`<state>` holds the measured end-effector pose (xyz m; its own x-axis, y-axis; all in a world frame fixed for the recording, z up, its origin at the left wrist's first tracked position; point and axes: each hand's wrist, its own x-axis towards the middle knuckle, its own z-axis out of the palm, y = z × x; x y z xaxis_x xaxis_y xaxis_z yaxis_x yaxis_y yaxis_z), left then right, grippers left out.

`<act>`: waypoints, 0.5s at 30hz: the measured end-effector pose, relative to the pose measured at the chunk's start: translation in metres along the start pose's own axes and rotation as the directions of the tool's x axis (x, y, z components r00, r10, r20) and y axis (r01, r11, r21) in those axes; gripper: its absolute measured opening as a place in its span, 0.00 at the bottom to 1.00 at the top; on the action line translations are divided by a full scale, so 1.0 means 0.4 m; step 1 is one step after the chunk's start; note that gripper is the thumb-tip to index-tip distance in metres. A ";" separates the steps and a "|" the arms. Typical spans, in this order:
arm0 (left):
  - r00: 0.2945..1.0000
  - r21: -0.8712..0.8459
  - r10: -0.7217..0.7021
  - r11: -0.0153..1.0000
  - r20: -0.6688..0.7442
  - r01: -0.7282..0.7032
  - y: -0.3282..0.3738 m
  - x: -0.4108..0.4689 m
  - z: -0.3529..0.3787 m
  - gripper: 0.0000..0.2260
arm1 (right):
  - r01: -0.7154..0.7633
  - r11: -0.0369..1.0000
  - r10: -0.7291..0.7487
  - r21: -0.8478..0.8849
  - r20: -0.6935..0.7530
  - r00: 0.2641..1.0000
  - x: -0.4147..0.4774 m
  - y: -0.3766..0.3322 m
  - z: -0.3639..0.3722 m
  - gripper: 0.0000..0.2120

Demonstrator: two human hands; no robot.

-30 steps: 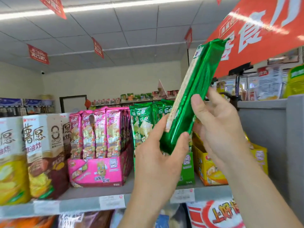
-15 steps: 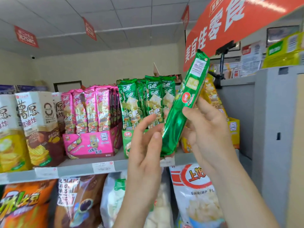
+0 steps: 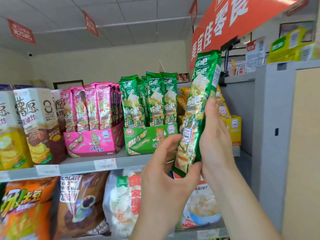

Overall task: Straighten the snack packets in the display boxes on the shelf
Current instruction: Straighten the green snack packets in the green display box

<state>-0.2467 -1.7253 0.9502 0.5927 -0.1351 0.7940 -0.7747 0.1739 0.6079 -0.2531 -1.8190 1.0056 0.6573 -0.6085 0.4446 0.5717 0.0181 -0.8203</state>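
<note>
packet turned face-on, grey shelf, tiled ceiling

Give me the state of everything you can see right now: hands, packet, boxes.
Green packet, out of its box, held nearly upright, front showing.
Right hand, grips packet's middle.
Left hand, pinches packet's bottom end.
Green box, on shelf, packets standing upright.
Pink box, on shelf, packets standing upright.
Yellow box, partly hidden behind the hands.

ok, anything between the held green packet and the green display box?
Nothing visible. The green packet, gripped by left hand and right hand, hangs in open air right of the green display box. Its front row looks full; no free slot shows.
</note>
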 end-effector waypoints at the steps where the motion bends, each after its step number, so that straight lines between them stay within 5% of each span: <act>1: 1.000 0.026 0.015 1.000 -0.005 -0.015 0.001 -0.006 0.001 0.23 | -0.022 1.000 0.022 0.006 0.005 1.000 0.000 -0.002 0.000 0.35; 5: 0.998 0.146 0.064 0.987 -0.017 -0.061 0.000 -0.026 0.000 0.24 | -0.049 0.999 0.049 -0.013 0.010 0.999 0.001 -0.002 -0.011 0.21; 11: 0.993 0.278 0.119 0.954 -0.004 -0.113 -0.022 -0.045 0.000 0.25 | -0.122 0.977 0.079 0.172 0.239 0.968 0.020 -0.018 -0.017 0.34; 15: 0.991 0.406 0.132 0.905 0.019 -0.128 -0.043 -0.063 0.006 0.26 | 0.106 0.988 -0.108 0.112 0.012 0.994 0.052 -0.058 -0.027 0.36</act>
<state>-0.2487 -1.7271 0.9198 0.4811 -0.1292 0.8671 -0.8663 -0.2216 0.4477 -0.2579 -1.8409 1.0300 0.5972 -0.5977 0.5349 0.6897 0.0422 -0.7229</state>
